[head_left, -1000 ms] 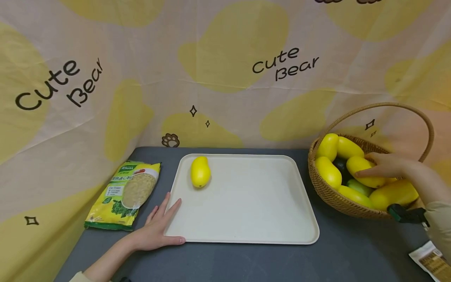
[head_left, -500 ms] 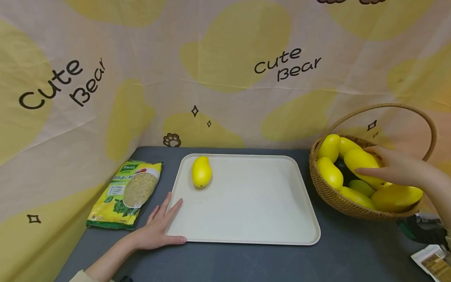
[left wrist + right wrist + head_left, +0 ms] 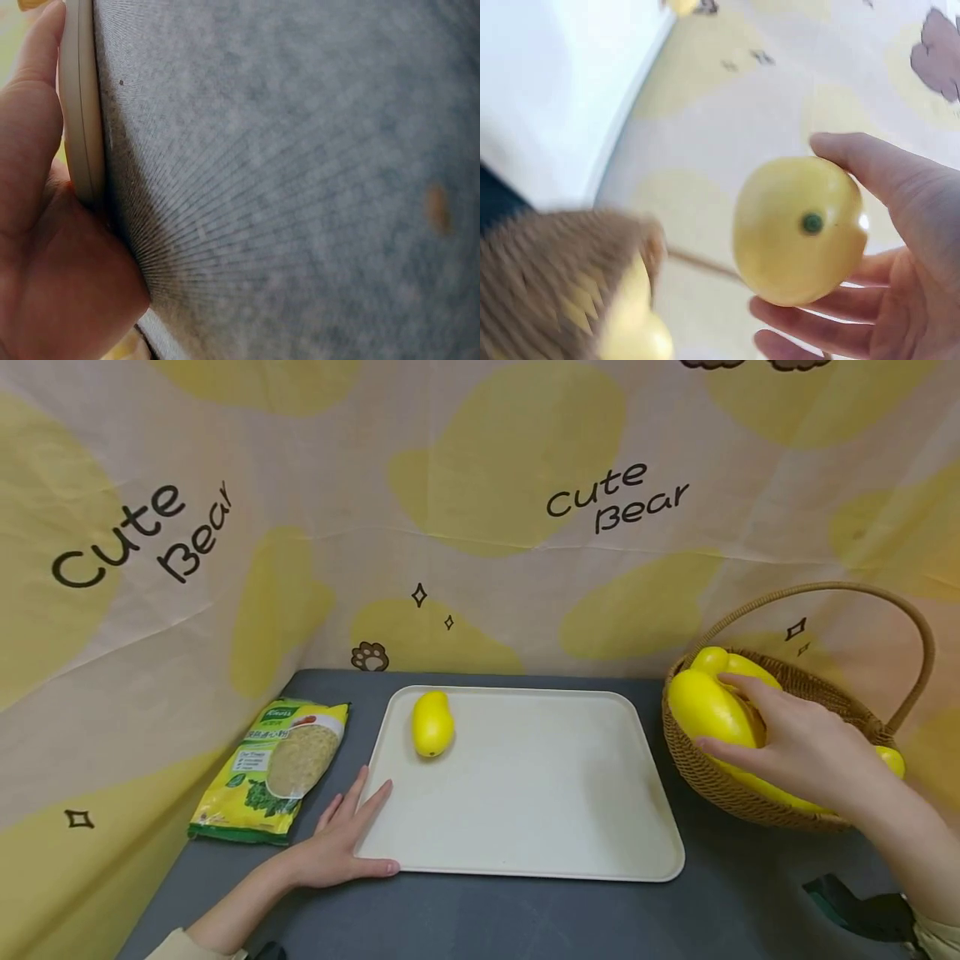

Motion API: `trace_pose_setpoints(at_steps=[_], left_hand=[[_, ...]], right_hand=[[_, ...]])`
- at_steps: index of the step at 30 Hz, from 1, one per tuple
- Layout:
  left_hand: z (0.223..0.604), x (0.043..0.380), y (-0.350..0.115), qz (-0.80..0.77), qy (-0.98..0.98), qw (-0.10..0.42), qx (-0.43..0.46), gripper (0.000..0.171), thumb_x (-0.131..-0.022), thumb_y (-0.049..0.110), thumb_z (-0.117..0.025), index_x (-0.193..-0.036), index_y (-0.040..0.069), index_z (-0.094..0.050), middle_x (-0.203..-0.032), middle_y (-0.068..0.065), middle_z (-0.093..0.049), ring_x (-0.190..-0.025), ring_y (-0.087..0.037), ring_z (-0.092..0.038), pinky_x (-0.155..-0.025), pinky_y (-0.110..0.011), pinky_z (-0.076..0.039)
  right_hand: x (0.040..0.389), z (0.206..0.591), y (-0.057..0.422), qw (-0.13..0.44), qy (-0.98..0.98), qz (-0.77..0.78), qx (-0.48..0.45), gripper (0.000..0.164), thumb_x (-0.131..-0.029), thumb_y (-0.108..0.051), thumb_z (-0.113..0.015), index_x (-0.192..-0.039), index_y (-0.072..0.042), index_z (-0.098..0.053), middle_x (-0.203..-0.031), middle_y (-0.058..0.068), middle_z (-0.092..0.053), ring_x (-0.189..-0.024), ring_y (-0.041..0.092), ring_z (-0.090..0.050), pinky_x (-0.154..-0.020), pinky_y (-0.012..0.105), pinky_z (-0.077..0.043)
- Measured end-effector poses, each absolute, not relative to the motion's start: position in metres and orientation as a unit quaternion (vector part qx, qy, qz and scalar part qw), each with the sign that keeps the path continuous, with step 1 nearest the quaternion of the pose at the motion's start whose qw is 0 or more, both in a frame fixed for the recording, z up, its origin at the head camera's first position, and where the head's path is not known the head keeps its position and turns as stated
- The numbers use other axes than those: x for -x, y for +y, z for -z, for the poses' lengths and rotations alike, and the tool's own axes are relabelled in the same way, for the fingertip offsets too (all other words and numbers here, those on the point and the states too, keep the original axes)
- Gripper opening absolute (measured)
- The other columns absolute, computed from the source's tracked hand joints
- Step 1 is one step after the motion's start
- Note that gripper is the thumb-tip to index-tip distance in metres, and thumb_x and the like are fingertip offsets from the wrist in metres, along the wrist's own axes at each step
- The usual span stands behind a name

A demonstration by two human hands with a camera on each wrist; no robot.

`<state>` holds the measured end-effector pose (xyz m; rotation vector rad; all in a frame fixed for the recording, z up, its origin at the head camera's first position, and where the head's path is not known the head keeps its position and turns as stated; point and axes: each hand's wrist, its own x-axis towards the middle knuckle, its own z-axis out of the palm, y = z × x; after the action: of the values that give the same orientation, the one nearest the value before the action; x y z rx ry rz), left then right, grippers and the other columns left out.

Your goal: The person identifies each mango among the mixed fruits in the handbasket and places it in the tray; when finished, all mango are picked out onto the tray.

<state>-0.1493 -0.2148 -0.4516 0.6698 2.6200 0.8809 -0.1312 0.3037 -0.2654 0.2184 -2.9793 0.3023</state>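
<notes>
The right hand (image 3: pixel 810 743) pinches a yellow fruit (image 3: pixel 707 710) between thumb and fingers, over the basket (image 3: pixel 688 770) beneath it, the fruit's long axis slanting from ahead-left back toward the palm. From there the tray (image 3: pixel 525 793) lies leftward, reaching to the left hand (image 3: pixel 330 853), whose fingers and thumb are spread at its near corner. The other fruit (image 3: pixel 432 723) rests on the tray ahead and rightward of the left hand, which is far nearer to it than the right
</notes>
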Motion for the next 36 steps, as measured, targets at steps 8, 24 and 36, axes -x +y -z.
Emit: trace_pose_setpoints(at_steps=[8,24,36], left_hand=[[0.451,0.149,-0.215,-0.304,0.912,0.146,-0.233,0.106,-0.081,0.057,-0.071,-0.156,0.007,-0.016,-0.158,-0.022,0.017,-0.144,-0.043,-0.001,-0.107,-0.064,0.005],[0.45,0.149,-0.215,-0.3,0.915,0.154,-0.223,0.107,-0.08,0.059,-0.071,-0.157,0.009,-0.015,-0.159,-0.021,0.017,-0.144,-0.042,-0.001,-0.108,-0.062,0.005],[0.451,0.15,-0.216,-0.301,0.914,0.158,-0.221,0.107,-0.079,0.059,-0.072,-0.157,0.011,-0.015,-0.159,-0.02,0.017,-0.144,-0.042,-0.001,-0.108,-0.062,0.005]], right_hand=[[0.143,0.298,0.251,0.144,-0.965,-0.175,-0.132,0.084,-0.082,-0.055,-0.072,-0.143,-0.007,-0.042,-0.116,0.018,-0.063,-0.083,0.026,-0.058,-0.064,0.039,-0.046],[0.201,0.37,0.177,0.129,-0.932,-0.309,-0.139,0.087,-0.079,-0.042,-0.079,-0.146,-0.006,-0.038,-0.126,0.015,-0.061,-0.097,0.027,-0.062,-0.075,0.041,-0.054],[0.235,0.398,0.13,0.053,-0.938,-0.334,-0.076,0.087,-0.081,-0.041,-0.076,-0.147,-0.005,-0.033,-0.128,0.018,-0.059,-0.106,0.031,-0.06,-0.086,0.044,-0.052]])
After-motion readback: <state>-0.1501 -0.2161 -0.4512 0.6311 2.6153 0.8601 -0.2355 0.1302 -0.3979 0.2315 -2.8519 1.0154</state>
